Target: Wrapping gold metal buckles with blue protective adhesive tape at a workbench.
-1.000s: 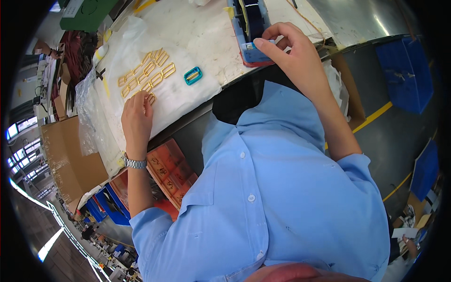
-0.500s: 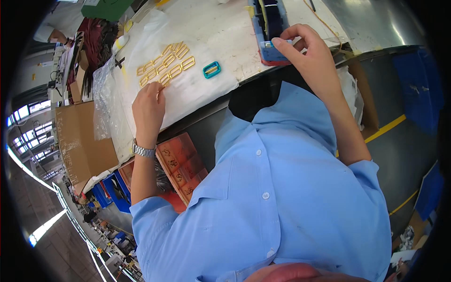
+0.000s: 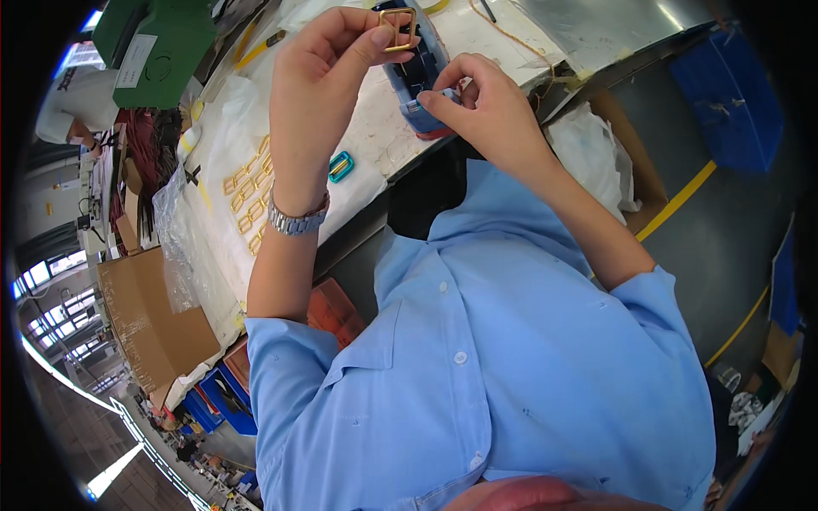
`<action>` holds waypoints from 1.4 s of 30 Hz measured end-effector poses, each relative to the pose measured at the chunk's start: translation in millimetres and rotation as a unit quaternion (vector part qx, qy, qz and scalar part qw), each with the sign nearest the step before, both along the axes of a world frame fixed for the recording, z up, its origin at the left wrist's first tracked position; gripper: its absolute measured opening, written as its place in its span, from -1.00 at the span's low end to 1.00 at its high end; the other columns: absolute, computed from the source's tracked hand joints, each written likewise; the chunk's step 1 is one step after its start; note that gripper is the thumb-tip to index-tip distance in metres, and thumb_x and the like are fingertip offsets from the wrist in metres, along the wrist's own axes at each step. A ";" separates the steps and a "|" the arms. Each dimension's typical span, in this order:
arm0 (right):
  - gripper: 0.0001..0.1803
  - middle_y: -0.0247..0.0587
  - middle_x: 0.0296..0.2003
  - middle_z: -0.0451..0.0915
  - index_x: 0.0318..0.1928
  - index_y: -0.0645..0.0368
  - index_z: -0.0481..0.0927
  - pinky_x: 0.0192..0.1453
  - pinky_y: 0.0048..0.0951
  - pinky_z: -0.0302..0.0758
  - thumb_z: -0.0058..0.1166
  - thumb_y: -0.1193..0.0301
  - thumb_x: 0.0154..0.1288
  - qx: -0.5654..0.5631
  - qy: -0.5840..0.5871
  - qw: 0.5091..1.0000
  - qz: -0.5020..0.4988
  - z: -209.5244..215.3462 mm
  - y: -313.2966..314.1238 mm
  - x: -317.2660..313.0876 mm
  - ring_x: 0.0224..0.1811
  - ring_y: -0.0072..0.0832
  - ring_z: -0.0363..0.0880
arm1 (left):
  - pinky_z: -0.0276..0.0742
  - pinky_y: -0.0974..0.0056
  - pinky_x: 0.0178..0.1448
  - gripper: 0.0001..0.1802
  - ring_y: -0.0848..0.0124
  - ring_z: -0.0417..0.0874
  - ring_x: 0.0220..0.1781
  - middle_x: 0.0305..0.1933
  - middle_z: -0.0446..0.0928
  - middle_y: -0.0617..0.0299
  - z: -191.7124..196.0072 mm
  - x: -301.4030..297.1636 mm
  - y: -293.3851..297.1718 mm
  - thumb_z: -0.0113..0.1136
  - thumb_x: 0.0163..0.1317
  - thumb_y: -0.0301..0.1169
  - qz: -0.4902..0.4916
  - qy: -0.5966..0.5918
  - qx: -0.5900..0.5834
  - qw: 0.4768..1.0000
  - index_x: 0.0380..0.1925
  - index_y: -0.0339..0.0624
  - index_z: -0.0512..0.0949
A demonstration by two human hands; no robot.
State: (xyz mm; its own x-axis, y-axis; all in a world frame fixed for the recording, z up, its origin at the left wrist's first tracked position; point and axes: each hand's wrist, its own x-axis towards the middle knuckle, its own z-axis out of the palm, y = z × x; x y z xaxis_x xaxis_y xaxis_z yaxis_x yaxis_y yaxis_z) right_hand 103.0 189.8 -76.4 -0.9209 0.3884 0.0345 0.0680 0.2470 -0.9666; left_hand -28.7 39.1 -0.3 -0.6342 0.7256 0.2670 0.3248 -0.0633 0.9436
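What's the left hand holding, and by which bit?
The left hand is pinching a gold buckle by its left side, with the thumb in front.

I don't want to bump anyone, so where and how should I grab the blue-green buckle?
Probably pinch the blue-green buckle by its outer rim, from above and its right: it lies flat, and the left wrist crowds its left in this view.

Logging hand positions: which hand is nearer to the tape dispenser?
Right: the right hand is at the near end of the tape dispenser; the left hand, holding a gold buckle, appears over its far end.
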 end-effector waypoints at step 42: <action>-0.71 -0.05 -0.08 0.83 0.20 0.47 0.63 0.13 -0.44 0.78 0.11 0.54 0.61 -0.414 -0.046 0.901 0.122 8.2 -28.5 104.8 -0.03 -0.44 0.87 | 0.61 0.46 -0.22 -0.89 0.55 0.75 -0.21 -0.18 0.78 0.19 -47.4 146.8 -60.1 0.47 0.36 -0.66 0.165 -0.048 -0.087 0.981 -0.14 -0.37 0.77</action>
